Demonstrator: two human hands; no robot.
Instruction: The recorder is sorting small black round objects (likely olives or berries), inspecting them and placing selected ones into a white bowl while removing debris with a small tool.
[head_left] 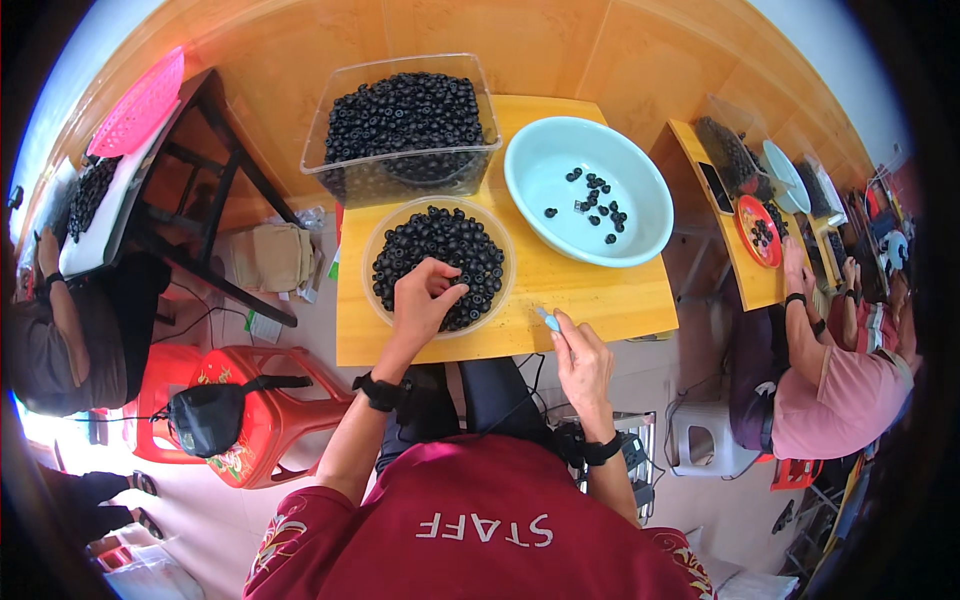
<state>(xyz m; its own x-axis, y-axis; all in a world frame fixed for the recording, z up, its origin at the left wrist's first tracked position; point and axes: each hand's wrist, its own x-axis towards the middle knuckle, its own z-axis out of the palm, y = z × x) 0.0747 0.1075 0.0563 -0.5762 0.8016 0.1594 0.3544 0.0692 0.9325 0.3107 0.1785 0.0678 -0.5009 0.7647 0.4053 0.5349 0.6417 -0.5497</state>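
Wooden table (620,310) carries everything noted here. Clear rectangular bin (455,183) at the far left of it, heaped with black pieces; pale blue basin (543,165) to its right, with a small scatter on its floor. Round tub (511,262) nearest the person, in front of the bin, holding the heap of black pieces (425,240) being worked. Pieces are small, rounded, many with a visible hole or hollow. Handling estimate: each light, probably firm, likely to roll or slip if pressed off-centre; material uncertain, so fragility not judged. Best hold: thumb and forefinger across opposite sides of the rim. Left hand (425,298) is over the tub, fingers curled, thumb and forefinger nearly meeting at the heap; cannot tell whether a piece is gripped. Right hand (583,360), at the table's near edge, pinches a small blue-handled tool (551,322), its tip pointing toward the tub side.
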